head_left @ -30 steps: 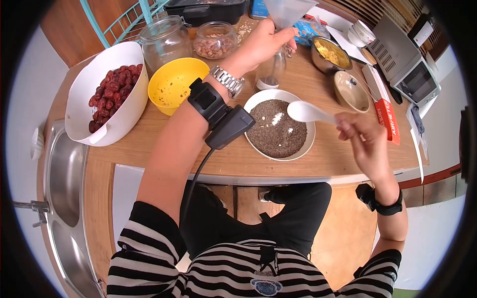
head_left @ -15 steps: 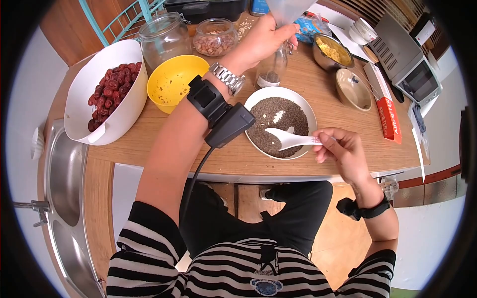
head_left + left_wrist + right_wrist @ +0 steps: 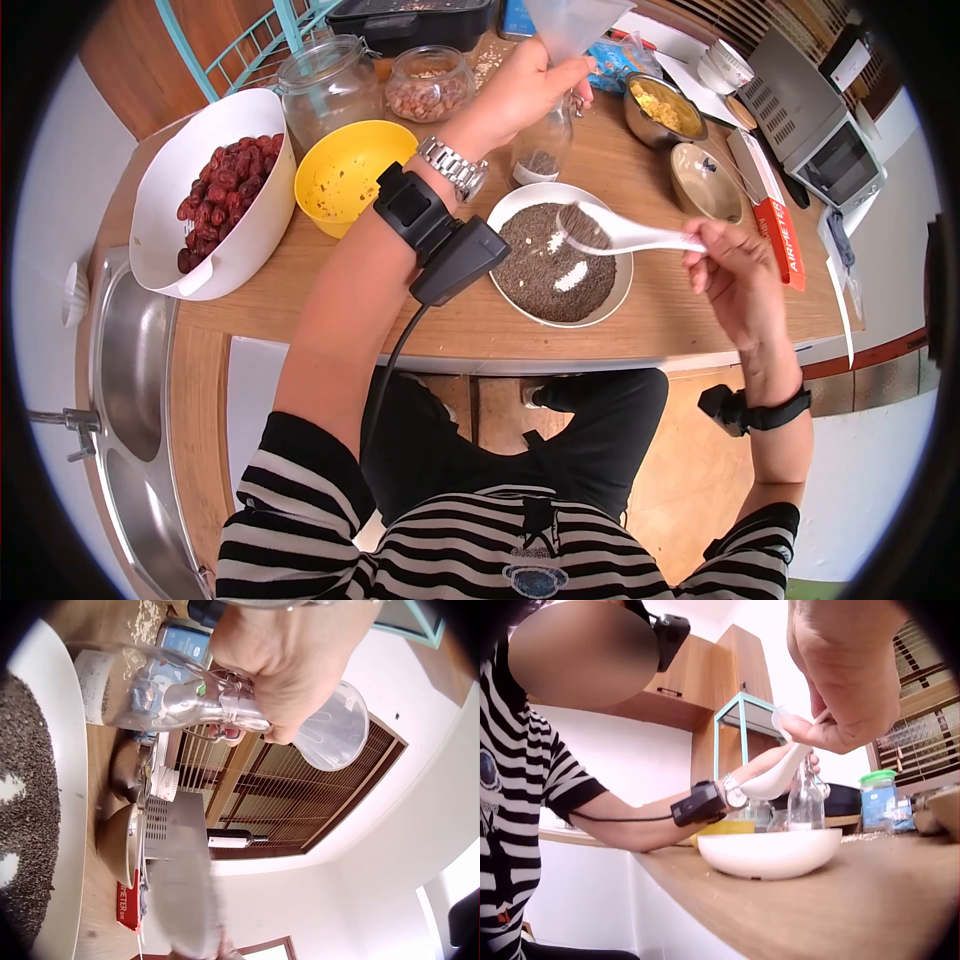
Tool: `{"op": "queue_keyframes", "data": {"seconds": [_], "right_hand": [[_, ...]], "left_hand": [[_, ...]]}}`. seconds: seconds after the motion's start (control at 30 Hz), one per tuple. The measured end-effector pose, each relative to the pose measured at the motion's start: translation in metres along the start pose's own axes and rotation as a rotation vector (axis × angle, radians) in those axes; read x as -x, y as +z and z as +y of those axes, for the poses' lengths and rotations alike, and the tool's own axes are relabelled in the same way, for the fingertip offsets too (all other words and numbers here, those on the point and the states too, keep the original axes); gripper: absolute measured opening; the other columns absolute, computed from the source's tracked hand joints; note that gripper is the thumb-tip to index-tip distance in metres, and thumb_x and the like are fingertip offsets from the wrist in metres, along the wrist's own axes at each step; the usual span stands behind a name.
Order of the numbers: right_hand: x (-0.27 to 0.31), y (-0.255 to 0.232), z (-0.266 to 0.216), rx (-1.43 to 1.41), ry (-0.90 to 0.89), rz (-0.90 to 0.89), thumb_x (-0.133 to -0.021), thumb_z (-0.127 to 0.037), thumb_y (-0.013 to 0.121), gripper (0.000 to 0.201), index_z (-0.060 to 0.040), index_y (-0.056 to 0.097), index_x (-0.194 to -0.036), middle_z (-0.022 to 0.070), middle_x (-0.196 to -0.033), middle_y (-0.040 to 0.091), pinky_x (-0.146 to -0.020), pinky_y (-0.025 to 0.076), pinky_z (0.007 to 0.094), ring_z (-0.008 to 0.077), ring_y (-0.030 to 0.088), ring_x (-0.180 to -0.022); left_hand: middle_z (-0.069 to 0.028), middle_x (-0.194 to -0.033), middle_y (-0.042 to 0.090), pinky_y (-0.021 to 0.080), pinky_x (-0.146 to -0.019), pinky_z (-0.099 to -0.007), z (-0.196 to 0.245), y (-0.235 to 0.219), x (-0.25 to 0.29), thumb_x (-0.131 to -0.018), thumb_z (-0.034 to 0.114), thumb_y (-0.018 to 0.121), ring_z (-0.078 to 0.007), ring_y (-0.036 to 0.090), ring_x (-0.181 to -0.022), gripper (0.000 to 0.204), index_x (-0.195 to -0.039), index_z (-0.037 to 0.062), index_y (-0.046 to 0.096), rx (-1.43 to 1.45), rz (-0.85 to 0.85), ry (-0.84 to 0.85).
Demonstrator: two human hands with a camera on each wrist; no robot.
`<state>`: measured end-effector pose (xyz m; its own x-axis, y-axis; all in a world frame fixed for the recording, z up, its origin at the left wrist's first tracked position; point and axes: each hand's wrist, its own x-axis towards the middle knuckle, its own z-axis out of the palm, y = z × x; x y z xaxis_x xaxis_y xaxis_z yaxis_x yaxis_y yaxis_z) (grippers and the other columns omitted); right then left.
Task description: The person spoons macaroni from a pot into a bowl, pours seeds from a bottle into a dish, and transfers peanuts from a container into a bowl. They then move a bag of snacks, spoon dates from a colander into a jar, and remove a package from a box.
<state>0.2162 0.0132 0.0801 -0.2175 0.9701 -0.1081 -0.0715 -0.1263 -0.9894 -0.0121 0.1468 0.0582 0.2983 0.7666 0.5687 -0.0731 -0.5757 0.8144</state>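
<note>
My right grip (image 3: 740, 278) pinches the white spoon (image 3: 640, 238) by its handle; the head view shows dark seeds (image 3: 582, 228) heaped in it, my right-wrist view its height above the white bowl (image 3: 769, 856). My left grip (image 3: 289, 664) curls round the glass bottle (image 3: 169, 694) at its neck, below the funnel (image 3: 336, 733). A red box (image 3: 778, 248) reads "AIRMETER".

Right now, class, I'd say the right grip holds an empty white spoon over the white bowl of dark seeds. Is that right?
Not quite: the white spoon isn't empty. The head view shows its scoop loaded with dark seeds. The rest holds: the right grip has it over the white bowl of dark seeds.
</note>
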Motion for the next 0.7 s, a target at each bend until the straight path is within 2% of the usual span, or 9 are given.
{"op": "queue_keyframes", "data": {"seconds": [0.13, 0.2, 0.27, 0.33, 0.43, 0.5, 0.57, 0.6, 0.7], "right_hand": [[-0.005, -0.006, -0.044, 0.0, -0.216, -0.02, -0.083, -0.008, 0.041, 0.022, 0.0081, 0.052, -0.094, 0.0086, -0.068, 0.057, -0.047, 0.042, 0.0144, 0.0066, 0.051, -0.051], [-0.006, -0.001, -0.069, -0.058, -0.263, 0.046, -0.083, -0.009, 0.043, 0.026, 0.0099, 0.049, -0.1, 0.0076, -0.068, 0.057, -0.048, 0.042, 0.0119, 0.0041, 0.05, -0.052], [-0.012, -0.005, -0.089, -0.114, -0.337, -0.119, -0.083, -0.008, 0.042, 0.026, 0.0115, 0.047, -0.1, 0.0088, -0.071, 0.057, -0.052, 0.045, 0.0113, 0.0056, 0.053, -0.057], [-0.018, 0.002, -0.108, -0.149, -0.394, -0.052, -0.083, -0.005, 0.042, 0.026, 0.0129, 0.046, -0.101, 0.011, -0.074, 0.057, -0.057, 0.048, 0.0113, 0.0083, 0.056, -0.063], [-0.036, 0.004, -0.118, -0.179, -0.508, -0.26, -0.084, -0.006, 0.042, 0.027, 0.01, 0.045, -0.106, 0.0117, -0.08, 0.056, -0.062, 0.048, 0.0159, 0.0095, 0.055, -0.07], [-0.038, 0.026, -0.117, -0.172, -0.608, -0.269, -0.085, -0.006, 0.04, 0.03, 0.0088, 0.042, -0.111, 0.011, -0.081, 0.055, -0.062, 0.047, 0.0158, 0.0082, 0.054, -0.071], [-0.035, 0.047, -0.129, -0.115, -0.485, 0.06, -0.081, -0.012, 0.048, 0.029, 0.0093, 0.043, -0.101, 0.0099, -0.069, 0.053, -0.057, 0.045, 0.02, 0.0125, 0.054, -0.063], [-0.057, 0.044, -0.122, 0.1, -0.583, 0.151, -0.082, -0.005, 0.043, 0.017, 0.009, 0.048, -0.09, 0.0087, -0.067, 0.053, -0.054, 0.045, 0.019, 0.0114, 0.053, -0.059], [-0.054, 0.062, -0.113, 0.301, -0.699, 0.189, -0.082, -0.008, 0.047, 0.017, 0.0076, 0.053, -0.086, 0.0069, -0.065, 0.055, -0.053, 0.045, 0.0189, 0.0111, 0.053, -0.055]], "left_hand": [[-0.0027, -0.068, 0.056, 0.041, -0.066, -0.0236, 0.003, 0.001, 0.001, -0.083, 0.02, 0.047, -0.0091, 0.052, -0.067, 0.02, -0.077, 0.0021, 0.055, -0.034, -0.005, 0.006], [-0.0058, -0.065, 0.056, 0.042, -0.056, -0.0238, 0.002, 0.003, 0.001, -0.081, 0.019, 0.047, -0.0101, 0.053, -0.058, 0.022, -0.08, -0.0023, 0.054, 0.037, 0.04, 0.058], [-0.0058, -0.065, 0.056, 0.042, -0.056, -0.0239, 0.001, 0.001, 0.001, -0.081, 0.019, 0.047, -0.0101, 0.053, -0.058, 0.022, -0.079, -0.0019, 0.054, -0.001, 0.03, 0.059], [-0.0057, -0.064, 0.056, 0.042, -0.056, -0.024, 0.001, 0.001, 0.0, -0.082, 0.019, 0.046, -0.0102, 0.053, -0.059, 0.022, -0.079, -0.0015, 0.054, -0.039, 0.02, 0.058], [-0.0054, -0.064, 0.055, 0.042, -0.057, -0.0244, 0.003, 0.001, 0.002, -0.082, 0.017, 0.046, -0.0106, 0.052, -0.059, 0.019, -0.08, -0.0008, 0.053, -0.001, 0.01, 0.02], [-0.0022, -0.067, 0.055, 0.039, -0.066, -0.0239, 0.002, 0.001, 0.002, -0.083, 0.021, 0.046, -0.0088, 0.05, -0.066, 0.021, -0.075, 0.0032, 0.054, 0.051, -0.003, -0.024], [-0.0021, -0.067, 0.055, 0.039, -0.065, -0.0239, 0.002, 0.001, 0.002, -0.083, 0.021, 0.046, -0.0088, 0.05, -0.066, 0.022, -0.074, 0.0034, 0.054, 0.067, -0.006, -0.025], [-0.0021, -0.066, 0.055, 0.039, -0.065, -0.0238, 0.003, 0.001, 0.002, -0.083, 0.021, 0.046, -0.0087, 0.05, -0.066, 0.022, -0.073, 0.0035, 0.054, 0.084, -0.008, -0.03], [-0.0023, -0.066, 0.055, 0.039, -0.065, -0.0236, 0.005, 0.001, 0.002, -0.083, 0.021, 0.046, -0.0087, 0.05, -0.067, 0.022, -0.072, 0.0036, 0.054, 0.049, -0.007, -0.027]]}}
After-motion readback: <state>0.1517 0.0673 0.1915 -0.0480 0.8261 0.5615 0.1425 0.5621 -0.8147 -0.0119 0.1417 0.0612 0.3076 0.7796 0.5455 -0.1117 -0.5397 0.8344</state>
